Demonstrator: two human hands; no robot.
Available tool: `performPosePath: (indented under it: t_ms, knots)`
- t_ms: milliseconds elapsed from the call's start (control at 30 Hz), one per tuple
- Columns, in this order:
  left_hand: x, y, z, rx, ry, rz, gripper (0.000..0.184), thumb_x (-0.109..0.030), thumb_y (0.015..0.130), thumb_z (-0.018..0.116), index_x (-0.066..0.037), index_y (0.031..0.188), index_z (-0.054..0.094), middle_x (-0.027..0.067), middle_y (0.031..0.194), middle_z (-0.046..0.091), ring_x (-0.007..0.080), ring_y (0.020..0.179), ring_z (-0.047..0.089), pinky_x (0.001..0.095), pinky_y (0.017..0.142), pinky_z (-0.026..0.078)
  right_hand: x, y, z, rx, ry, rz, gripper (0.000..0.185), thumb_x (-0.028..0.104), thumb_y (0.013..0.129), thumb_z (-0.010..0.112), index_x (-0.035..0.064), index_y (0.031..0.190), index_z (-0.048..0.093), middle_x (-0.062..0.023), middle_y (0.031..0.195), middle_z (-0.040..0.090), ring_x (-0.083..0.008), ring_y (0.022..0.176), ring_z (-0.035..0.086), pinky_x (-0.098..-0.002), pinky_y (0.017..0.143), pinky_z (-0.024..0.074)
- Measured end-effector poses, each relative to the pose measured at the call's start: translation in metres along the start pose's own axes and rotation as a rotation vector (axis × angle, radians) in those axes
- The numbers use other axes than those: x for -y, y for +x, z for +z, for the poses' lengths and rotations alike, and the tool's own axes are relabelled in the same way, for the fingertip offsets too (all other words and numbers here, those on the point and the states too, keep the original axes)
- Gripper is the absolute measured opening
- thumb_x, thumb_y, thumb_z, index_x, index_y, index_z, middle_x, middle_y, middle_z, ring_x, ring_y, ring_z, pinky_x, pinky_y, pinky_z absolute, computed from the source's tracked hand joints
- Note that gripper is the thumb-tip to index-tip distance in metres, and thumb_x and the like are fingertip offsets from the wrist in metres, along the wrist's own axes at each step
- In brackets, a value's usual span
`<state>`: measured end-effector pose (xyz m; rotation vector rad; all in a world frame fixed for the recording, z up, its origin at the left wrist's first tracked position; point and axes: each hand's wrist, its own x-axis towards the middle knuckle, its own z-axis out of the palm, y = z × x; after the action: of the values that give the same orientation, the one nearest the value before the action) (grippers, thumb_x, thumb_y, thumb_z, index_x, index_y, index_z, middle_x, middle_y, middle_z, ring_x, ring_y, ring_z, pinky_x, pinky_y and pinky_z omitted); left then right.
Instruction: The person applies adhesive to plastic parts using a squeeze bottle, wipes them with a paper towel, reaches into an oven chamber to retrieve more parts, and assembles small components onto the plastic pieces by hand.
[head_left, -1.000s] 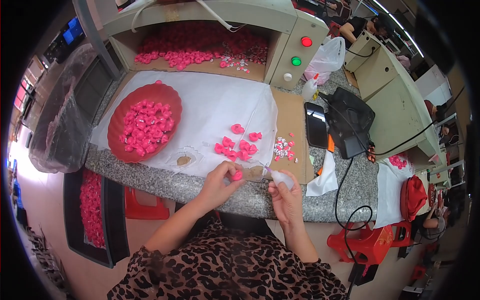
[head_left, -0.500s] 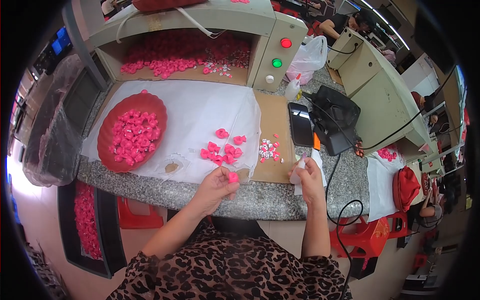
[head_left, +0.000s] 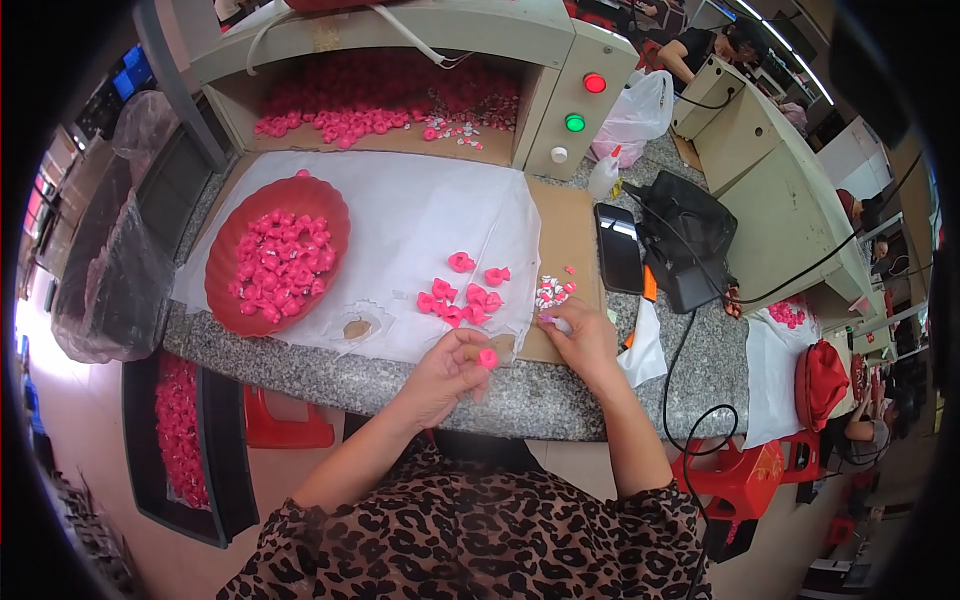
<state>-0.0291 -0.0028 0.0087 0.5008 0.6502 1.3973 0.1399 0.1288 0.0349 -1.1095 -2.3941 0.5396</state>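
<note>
My left hand [head_left: 447,380] pinches a small hollow pink plastic piece [head_left: 488,358] between thumb and fingertips, just over the table's front edge. On the cardboard, my right hand [head_left: 588,345] has its fingers closed together near a little heap of tiny pink-and-white parts [head_left: 553,292]. A whitish item shows partly in its fingers; its kind is hidden. Between and beyond the hands, several loose pink pieces [head_left: 462,302] lie on the white sheet [head_left: 390,215]. To the left, a red scalloped bowl [head_left: 225,250] holds many similar pink pieces.
A machine with an open bay [head_left: 390,100] full of pink pieces stands behind the sheet. At right lie a phone [head_left: 620,250], an orange-handled tool [head_left: 649,283], a black bag [head_left: 690,235], a glue bottle [head_left: 604,175] and a cable [head_left: 668,385]. Red stools [head_left: 285,420] stand below.
My right hand has moved left from beside the orange-handled tool to the heap of tiny parts. My left hand still holds the pink piece. The whole view has shifted slightly.
</note>
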Motion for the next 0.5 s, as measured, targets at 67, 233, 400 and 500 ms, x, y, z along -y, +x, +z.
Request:
performPosePath:
  t_ms: [67, 233, 400, 500]
  knots:
    - [0.002, 0.0, -0.003, 0.024, 0.034, -0.004, 0.026, -0.003, 0.078, 0.056, -0.003, 0.101, 0.044, 0.0051, 0.089, 0.051, 0.0109, 0.068, 0.051, 0.0227, 0.058, 0.043, 0.0, 0.001, 0.001, -0.014, -0.003, -0.007, 0.013, 0.011, 0.067, 0.064, 0.0062, 0.079, 0.062, -0.0062, 0.077, 0.058, -0.0235, 0.069, 0.057, -0.0293, 0.059, 0.0431]
    - [0.006, 0.0, -0.004, 0.0, 0.069, 0.014, 0.026, -0.004, 0.079, 0.055, -0.003, 0.103, 0.045, 0.0052, 0.092, 0.051, 0.0117, 0.075, 0.051, 0.0238, 0.062, 0.044, 0.004, -0.005, 0.001, -0.123, 0.3, -0.054, 0.012, 0.01, 0.069, 0.065, 0.0022, 0.077, 0.061, -0.005, 0.072, 0.059, -0.0169, 0.063, 0.056, -0.028, 0.055, 0.0431]
    - [0.007, 0.001, -0.001, -0.029, 0.057, -0.017, 0.024, -0.004, 0.08, 0.053, -0.002, 0.103, 0.046, 0.0056, 0.093, 0.051, 0.0127, 0.078, 0.052, 0.0247, 0.065, 0.046, 0.041, -0.035, 0.005, 0.047, 1.295, 0.644, 0.01, 0.007, 0.074, 0.062, 0.0001, 0.08, 0.059, -0.0068, 0.07, 0.059, -0.0106, 0.056, 0.053, -0.0213, 0.052, 0.0444]
    - [0.009, 0.0, -0.002, -0.051, 0.038, 0.017, 0.023, -0.005, 0.08, 0.053, -0.001, 0.102, 0.046, 0.0061, 0.092, 0.052, 0.013, 0.076, 0.054, 0.0248, 0.066, 0.046, 0.052, -0.047, 0.014, 0.101, 1.478, 0.718, 0.013, 0.006, 0.074, 0.061, -0.0016, 0.084, 0.058, -0.0081, 0.072, 0.06, -0.0109, 0.058, 0.054, -0.0222, 0.055, 0.0459]
